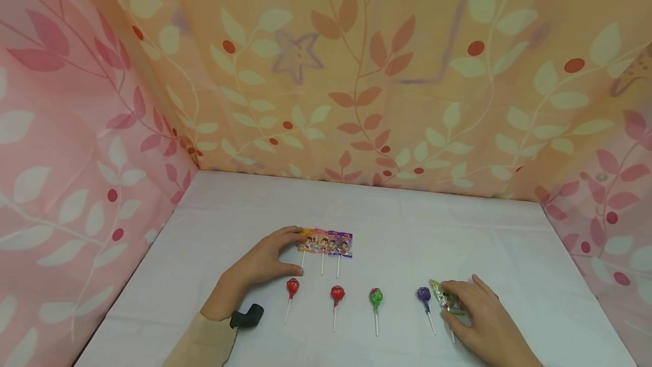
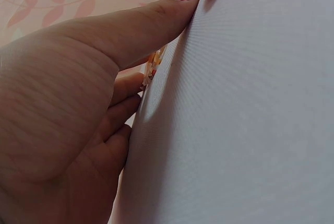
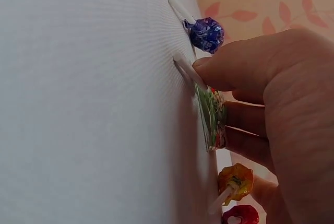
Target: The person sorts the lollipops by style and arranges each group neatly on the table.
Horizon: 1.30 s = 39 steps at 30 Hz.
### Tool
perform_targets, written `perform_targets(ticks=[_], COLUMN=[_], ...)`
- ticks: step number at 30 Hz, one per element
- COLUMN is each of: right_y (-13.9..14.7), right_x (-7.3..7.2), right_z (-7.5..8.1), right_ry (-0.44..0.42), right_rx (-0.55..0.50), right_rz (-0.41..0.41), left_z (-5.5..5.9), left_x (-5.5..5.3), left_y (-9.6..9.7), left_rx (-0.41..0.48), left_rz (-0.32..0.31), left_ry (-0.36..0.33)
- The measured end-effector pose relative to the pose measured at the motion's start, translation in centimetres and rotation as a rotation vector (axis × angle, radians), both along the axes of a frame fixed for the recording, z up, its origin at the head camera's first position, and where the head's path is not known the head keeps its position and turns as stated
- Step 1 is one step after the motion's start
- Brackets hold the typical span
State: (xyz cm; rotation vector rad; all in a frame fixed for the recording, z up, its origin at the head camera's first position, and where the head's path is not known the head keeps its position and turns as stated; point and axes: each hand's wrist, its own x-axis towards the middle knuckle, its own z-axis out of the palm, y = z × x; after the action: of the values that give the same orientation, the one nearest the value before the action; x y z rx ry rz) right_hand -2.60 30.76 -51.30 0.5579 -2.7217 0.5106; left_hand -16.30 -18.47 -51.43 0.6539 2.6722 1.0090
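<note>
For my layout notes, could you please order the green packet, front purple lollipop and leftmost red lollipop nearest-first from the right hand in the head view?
1. Green packet: held.
2. Purple lollipop: just left.
3. Red lollipop: far left.

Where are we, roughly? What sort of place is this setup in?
Probably an indoor tabletop booth, perhaps a makeshift recording corner: a white tabletop, leaf-print fabric hung around three sides, and lollipops set out on it. The wider room doesn't show.
</note>
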Motion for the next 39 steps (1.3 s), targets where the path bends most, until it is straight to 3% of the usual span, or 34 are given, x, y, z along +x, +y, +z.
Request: perform_targets(ticks=[10,23,39], right_y=[-0.3,-0.3,-1.7], right_x=[-0.2,-0.7,-1.7], right_z=[0.4,0.8,1.4], right_ry=[-0.039,0.074,0.104], right_rx=[-0.009,-0.014,-0.077], right_rz=[-0.024,0.035,0.056], left_z=[-0.1,-0.5,-0.3], left_x=[-0.1,-0.1,0.0], left_y=[-0.1,-0.3,-0.1], left_rx=[-0.002,0.001,0.008], left_rz=[-0.009,0.004,0.006], left_ry=[0.024,0.013,0.007])
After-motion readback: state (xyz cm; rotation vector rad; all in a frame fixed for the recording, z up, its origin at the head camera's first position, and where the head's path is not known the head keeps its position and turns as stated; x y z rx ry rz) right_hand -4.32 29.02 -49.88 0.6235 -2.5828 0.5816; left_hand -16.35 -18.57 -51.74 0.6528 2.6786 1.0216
